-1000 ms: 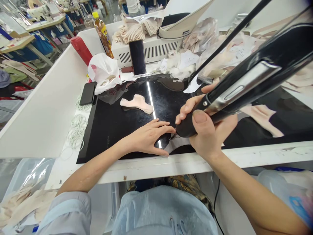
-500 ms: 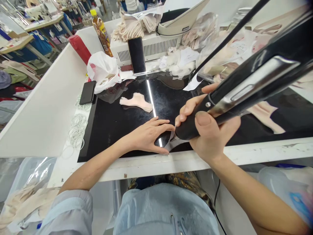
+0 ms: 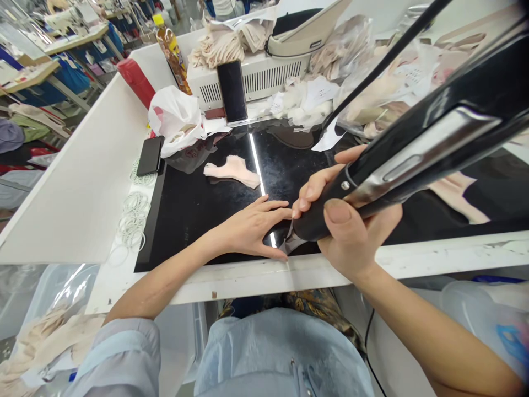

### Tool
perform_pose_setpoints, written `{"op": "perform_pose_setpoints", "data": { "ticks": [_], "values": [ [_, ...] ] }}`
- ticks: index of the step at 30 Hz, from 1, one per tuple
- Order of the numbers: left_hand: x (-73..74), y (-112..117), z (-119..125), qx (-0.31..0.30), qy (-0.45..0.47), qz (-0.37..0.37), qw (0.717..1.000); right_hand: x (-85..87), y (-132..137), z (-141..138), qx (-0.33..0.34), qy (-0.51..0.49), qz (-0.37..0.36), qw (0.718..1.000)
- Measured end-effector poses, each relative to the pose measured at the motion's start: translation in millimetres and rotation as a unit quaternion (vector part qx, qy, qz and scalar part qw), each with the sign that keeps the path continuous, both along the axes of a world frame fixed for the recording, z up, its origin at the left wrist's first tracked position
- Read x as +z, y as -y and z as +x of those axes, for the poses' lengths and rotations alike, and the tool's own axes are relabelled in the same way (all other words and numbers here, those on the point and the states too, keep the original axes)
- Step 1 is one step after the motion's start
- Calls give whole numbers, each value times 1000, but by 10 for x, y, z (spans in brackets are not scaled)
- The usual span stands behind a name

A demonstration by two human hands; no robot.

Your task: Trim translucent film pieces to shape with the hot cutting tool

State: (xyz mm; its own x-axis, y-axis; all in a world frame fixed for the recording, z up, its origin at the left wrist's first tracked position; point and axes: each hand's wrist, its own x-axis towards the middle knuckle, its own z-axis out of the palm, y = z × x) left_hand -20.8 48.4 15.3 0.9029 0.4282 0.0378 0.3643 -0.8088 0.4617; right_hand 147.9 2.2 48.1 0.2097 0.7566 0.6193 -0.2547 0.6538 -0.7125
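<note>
My right hand [image 3: 351,237] is wrapped around the black grip of a corded handheld tool with a silver panel [image 3: 425,149]. The tool slants down to the left, its lower end close to the black glossy board [image 3: 185,220]. What its tip touches is mostly hidden by my hand. A small greyish, thin piece [image 3: 293,242] shows under the tip, between my hands. My left hand [image 3: 254,229] lies palm down on the board, fingers spread, fingertips beside that piece. Beyond it rests a pale pink fabric piece [image 3: 233,171]. Another pink fabric piece [image 3: 458,198] lies partly behind the tool.
A phone [image 3: 231,91] leans against a white vented box [image 3: 270,82]. Along the left edge are a black flat case [image 3: 149,156], white elastic loops [image 3: 133,223], a plastic bag [image 3: 176,118], a bottle [image 3: 169,49] and a red roll [image 3: 134,80]. Fabric and bags crowd the back right.
The tool and my right hand have shifted slightly left and down, closer to my left hand. My left hand stays flat in place. The view has moved a little.
</note>
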Motion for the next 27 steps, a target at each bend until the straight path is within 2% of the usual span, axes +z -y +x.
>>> {"op": "perform_pose_setpoints", "data": {
  "ticks": [7, 14, 21, 25, 27],
  "values": [
    [1, 1, 3, 6, 1, -21, 1000, -16, -15, -1, -8, 14, 3, 1000],
    [44, -19, -18, 4, 3, -27, 1000, 58, -40, 96, -41, 21, -3, 999],
    [131, -46, -87, 7, 12, -84, 996, 104, -86, 241, -84, 33, -5, 996],
    [147, -12, -106, 2, -13, -67, 998, 167, -55, 259, -117, 40, -46, 991],
    [111, -9, -132, 2, -26, -38, 999, 202, -47, 274, -136, 87, -56, 985]
  ]
}}
